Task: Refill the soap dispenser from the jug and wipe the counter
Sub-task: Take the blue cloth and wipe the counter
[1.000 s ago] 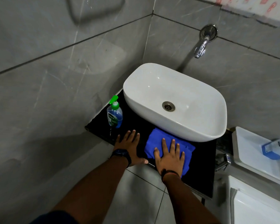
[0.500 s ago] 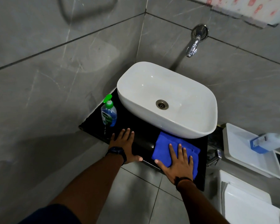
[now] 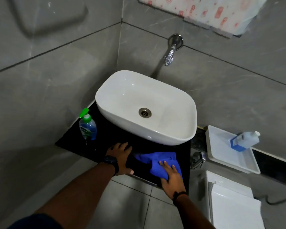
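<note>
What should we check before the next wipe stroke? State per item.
1. Right hand flat on blue cloth: ok.
2. Cloth spread out: not ok, bunched.
3. Left hand braced on counter: ok.
4. Soap dispenser upright, apart from cloth: ok.
5. Counter dry at dispenser's base: not ok, droplets.
6. Jug off counter, in white tray: ok.

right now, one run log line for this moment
step: counter wipe | right hand: presses blue cloth | left hand: rests on counter | dispenser: upright
</note>
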Available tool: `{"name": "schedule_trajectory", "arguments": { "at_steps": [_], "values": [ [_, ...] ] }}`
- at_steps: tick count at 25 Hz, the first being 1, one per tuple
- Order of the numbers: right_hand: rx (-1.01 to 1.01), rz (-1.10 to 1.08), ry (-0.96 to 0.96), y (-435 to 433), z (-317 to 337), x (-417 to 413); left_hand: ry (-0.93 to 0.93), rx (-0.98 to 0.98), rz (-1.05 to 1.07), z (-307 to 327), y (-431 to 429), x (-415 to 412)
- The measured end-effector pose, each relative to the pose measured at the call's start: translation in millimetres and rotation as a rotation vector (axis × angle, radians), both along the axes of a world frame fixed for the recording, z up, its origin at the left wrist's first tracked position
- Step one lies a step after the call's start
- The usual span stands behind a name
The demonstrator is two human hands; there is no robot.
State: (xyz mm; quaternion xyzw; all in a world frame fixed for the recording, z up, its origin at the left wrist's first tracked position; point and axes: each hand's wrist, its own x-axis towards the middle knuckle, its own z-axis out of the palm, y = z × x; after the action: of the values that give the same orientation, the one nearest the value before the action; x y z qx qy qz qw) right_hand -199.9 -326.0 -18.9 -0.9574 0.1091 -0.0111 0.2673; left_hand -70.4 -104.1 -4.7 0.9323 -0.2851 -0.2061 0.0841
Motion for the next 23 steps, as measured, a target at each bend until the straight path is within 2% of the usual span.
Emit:
{"name": "schedule_trajectory", "arguments": {
  "at_steps": [3,5,7,10,13,16,20,23],
  "values": [
    [0.381,-0.500,-0.223,-39,26,-3,0.017,-0.178,-0.083,12,-57,-10],
    [0.538,-0.705,-0.260,-89,42,-7,0.071,-0.329,-0.142,19,-112,-21],
    [0.629,-0.806,-0.300,-147,54,-12,0.120,-0.455,-0.206,26,-177,-34],
    [0.633,-0.852,-0.350,-233,64,-4,0.196,-0.558,-0.213,28,-271,-40],
    [0.563,-0.805,-0.317,-328,64,32,0.214,-0.505,-0.199,20,-365,-18],
    [0.427,-0.625,-0.257,-404,56,79,0.209,-0.416,-0.181,5,-434,23],
    [0.092,-0.369,-0.060,-469,14,118,0.156,-0.328,-0.198,-21,-486,51],
    [-0.093,-0.168,0.159,-494,-40,113,0.063,-0.185,-0.306,-46,-510,56]
  ]
}}
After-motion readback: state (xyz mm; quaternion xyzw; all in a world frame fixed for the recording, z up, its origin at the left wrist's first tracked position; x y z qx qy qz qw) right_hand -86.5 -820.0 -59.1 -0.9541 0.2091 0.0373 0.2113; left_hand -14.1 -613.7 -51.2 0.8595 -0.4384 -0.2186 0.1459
